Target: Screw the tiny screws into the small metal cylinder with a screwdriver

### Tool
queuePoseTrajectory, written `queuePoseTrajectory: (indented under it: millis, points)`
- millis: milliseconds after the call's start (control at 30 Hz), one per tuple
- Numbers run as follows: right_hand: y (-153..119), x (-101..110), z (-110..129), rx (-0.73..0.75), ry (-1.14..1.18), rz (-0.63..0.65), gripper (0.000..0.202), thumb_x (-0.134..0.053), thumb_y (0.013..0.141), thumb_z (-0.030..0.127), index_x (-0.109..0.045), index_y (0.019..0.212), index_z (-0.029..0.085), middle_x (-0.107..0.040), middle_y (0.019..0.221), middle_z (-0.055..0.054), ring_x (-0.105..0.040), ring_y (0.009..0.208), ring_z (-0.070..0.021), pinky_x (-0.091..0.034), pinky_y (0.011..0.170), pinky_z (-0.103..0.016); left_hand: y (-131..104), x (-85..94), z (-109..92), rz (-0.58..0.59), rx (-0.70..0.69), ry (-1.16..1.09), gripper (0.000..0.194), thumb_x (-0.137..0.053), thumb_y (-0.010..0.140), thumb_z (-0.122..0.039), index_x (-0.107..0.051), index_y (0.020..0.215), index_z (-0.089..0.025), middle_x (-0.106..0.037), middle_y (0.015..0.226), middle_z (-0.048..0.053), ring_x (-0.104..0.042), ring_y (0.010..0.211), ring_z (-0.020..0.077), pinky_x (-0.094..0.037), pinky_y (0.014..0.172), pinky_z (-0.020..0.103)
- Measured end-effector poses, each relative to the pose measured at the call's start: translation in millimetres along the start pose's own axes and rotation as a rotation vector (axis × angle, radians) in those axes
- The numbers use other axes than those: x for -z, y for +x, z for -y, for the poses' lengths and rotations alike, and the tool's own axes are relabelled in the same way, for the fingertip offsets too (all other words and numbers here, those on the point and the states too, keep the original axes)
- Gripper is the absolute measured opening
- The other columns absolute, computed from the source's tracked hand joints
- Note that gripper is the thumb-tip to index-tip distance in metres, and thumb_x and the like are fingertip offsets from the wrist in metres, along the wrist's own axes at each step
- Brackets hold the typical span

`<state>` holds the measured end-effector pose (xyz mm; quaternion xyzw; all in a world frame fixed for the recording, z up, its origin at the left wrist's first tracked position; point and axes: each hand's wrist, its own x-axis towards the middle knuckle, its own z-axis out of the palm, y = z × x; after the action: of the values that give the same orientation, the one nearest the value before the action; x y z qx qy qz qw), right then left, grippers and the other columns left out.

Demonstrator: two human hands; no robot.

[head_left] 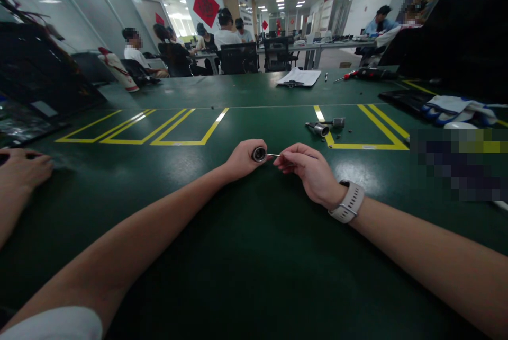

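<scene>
My left hand [244, 160] is closed around a hollow metal cylinder [259, 154], its round open end facing me. From the right, my right hand [304, 165] pinches a thin metal rod [273, 155], whose far end meets the cylinder's side by my left fingertips. Whether the tip sits inside a hole there cannot be made out. Two similar parts, a metal cylinder with a thin shank [319, 129] and another metal cylinder [338, 122], lie on the green table beyond my right hand. Small dark bits [350, 131] are scattered near them.
Yellow tape [180, 143] marks boxes across the table [254, 255]. A clipboard with paper [300, 76], a red-handled screwdriver [346, 75] and blue-white gloves [456, 109] lie farther back and right. Another person's hand [27, 168] rests at the left edge. People sit at desks beyond.
</scene>
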<state>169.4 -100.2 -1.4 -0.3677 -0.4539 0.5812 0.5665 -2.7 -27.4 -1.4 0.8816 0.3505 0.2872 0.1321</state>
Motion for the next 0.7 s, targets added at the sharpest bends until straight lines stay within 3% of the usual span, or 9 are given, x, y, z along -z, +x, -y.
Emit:
queuePoseTrajectory:
  millis: [133, 267, 367, 567, 700]
  points:
    - [-2.1, -1.3, -0.4, 0.107, -0.107, 0.002, 0.007, -0.058, 0.076, 0.023, -0.06, 0.073, 0.017, -0.065, 0.071, 0.0, -0.058, 0.069, -0.0137, -0.042, 0.067, -0.03, 0.8, -0.1, 0.2, 0.021, -0.008, 0.052, 0.02, -0.056, 0.077, -0.031, -0.047, 0.066, -0.017, -0.047, 0.063, -0.003, -0.044, 0.06, 0.0114, -0.033, 0.057, 0.024]
    - [-7.0, -3.6, 1.9, 0.254, -0.403, 0.008, 0.009, -0.057, 0.079, 0.024, -0.062, 0.075, 0.017, -0.064, 0.076, -0.001, -0.057, 0.074, -0.0149, -0.042, 0.073, -0.032, 1.0, -0.4, -0.3, 0.026, -0.01, 0.18, 0.014, -0.055, 0.076, -0.026, -0.049, 0.067, -0.017, -0.049, 0.064, -0.002, -0.045, 0.061, 0.0125, -0.033, 0.06, 0.026]
    - [-8.1, -4.1, 3.4, 0.256, -0.508, -0.014, 0.01, -0.059, 0.077, 0.024, -0.064, 0.073, 0.017, -0.064, 0.075, -0.002, -0.057, 0.074, -0.0156, -0.042, 0.071, -0.033, 0.4, -0.6, -0.9, 0.025, -0.015, 0.254, 0.011, -0.054, 0.077, -0.023, -0.05, 0.068, -0.017, -0.051, 0.065, -0.001, -0.046, 0.062, 0.0134, -0.034, 0.062, 0.027]
    - [-1.5, 1.1, 1.3, 0.052, -0.126, -0.014, 0.006, -0.062, 0.072, 0.023, -0.064, 0.07, 0.017, -0.066, 0.071, -0.002, -0.06, 0.073, -0.016, -0.043, 0.07, -0.033, -1.1, 1.5, -1.9, 0.046, -0.029, 0.187, 0.015, -0.054, 0.078, -0.028, -0.05, 0.069, -0.017, -0.05, 0.065, -0.001, -0.046, 0.062, 0.0128, -0.035, 0.063, 0.027]
    - [0.1, 1.6, 1.7, -0.006, -0.018, -0.015, 0.005, -0.063, 0.071, 0.021, -0.064, 0.069, 0.017, -0.067, 0.07, -0.002, -0.059, 0.071, -0.0148, -0.041, 0.069, -0.031, -1.0, 1.6, -1.6, 0.023, -0.006, 0.034, 0.019, -0.056, 0.076, -0.03, -0.048, 0.066, -0.017, -0.048, 0.063, -0.002, -0.045, 0.06, 0.0116, -0.034, 0.059, 0.025]
